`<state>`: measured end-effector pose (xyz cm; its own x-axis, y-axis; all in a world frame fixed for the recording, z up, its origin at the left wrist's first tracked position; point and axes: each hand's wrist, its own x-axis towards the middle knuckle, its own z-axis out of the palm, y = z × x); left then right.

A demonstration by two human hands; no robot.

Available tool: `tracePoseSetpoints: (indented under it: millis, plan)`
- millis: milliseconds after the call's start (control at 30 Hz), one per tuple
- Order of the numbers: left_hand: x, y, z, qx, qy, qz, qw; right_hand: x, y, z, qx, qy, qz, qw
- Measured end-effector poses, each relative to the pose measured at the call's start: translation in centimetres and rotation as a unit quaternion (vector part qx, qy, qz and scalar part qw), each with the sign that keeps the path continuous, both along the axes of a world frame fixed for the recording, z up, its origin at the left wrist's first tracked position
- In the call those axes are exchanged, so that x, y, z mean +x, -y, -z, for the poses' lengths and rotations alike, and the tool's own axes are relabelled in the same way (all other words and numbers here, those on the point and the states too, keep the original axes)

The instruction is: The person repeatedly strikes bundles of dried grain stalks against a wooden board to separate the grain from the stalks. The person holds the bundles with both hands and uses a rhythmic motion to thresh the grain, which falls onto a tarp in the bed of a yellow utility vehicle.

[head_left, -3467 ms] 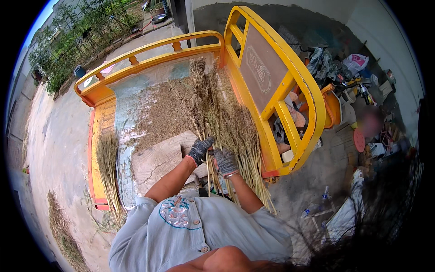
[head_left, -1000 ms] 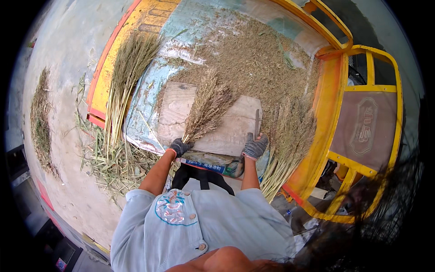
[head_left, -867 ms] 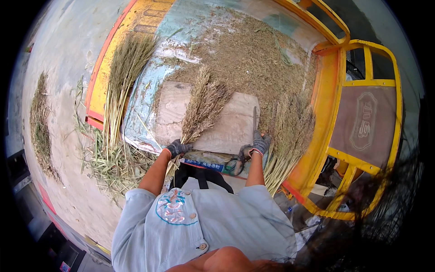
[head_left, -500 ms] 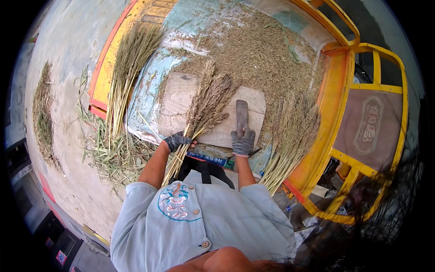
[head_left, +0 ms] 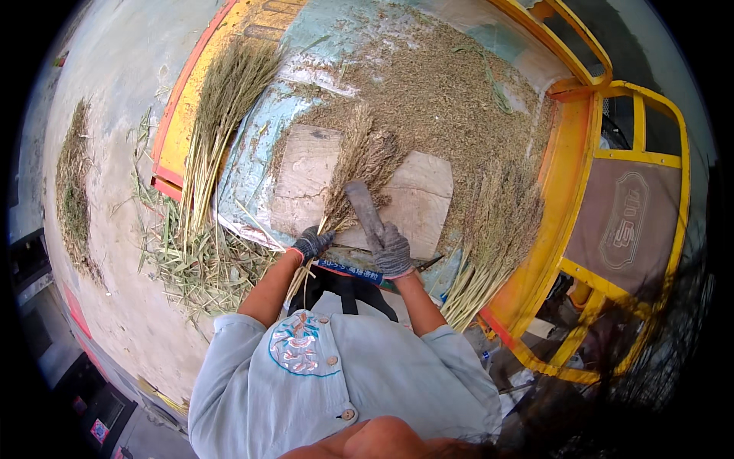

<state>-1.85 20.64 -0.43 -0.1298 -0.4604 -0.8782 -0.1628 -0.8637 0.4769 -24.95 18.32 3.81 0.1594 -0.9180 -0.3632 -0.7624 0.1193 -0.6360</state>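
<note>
My left hand [head_left: 312,243], in a grey striped glove, is closed round the stems of a bundle of broomcorn-like seed heads [head_left: 353,164]. The bundle lies over a worn wooden board [head_left: 422,197], heads pointing away from me. In my right hand [head_left: 393,252], gloved too, is a flat, dull brown blade-like tool [head_left: 362,208], gripped near its lower end. It slants up to the left, and its upper end lies over the right side of the seed heads; whether it touches them I cannot tell. A dark point shows beside the right wrist.
Loose seed [head_left: 459,99] covers the sheet beyond the board. Another bundle [head_left: 501,222] lies at the right, and more stalks [head_left: 222,115] rest on the yellow panel at the left. Cut leaves [head_left: 191,268] litter the ground. A yellow metal frame [head_left: 569,199] bounds the right side.
My right hand has moved left with the tool, which has swung from upright on the bare board to slanting over the seed heads. The left hand keeps its hold on the bundle, slightly shifted right.
</note>
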Motion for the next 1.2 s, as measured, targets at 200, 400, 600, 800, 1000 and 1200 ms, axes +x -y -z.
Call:
tracePoseSetpoints:
  millis: [200,400,600,800,1000,1200]
  plan:
    - [-0.7,-3.1,4.9,-0.183,0.277,0.172,0.928,2.4,2.8,4.4,-0.233,-0.076,-0.433,0.867]
    - [0.3,-2.0,2.3,-0.194,0.241,0.176,0.935,-6.2,15.8,10.7,-0.214,-0.237,-0.184,0.93]
    - [1.8,-2.9,5.4,-0.166,0.241,0.197,0.936,-1.2,9.0,2.6,-0.162,-0.157,-0.038,0.974]
    - [1.9,-1.9,3.3,-0.116,0.23,0.191,0.947,4.2,1.9,6.9,-0.153,-0.103,-0.327,0.927]
    - [2.6,-2.0,2.8,-0.139,0.279,0.223,0.924,-4.1,16.7,8.9,-0.091,-0.215,-0.095,0.968]
    - [2.3,-1.8,-0.3,-0.074,0.361,0.3,0.88,-0.4,10.0,1.1,-0.212,-0.183,-0.008,0.96]
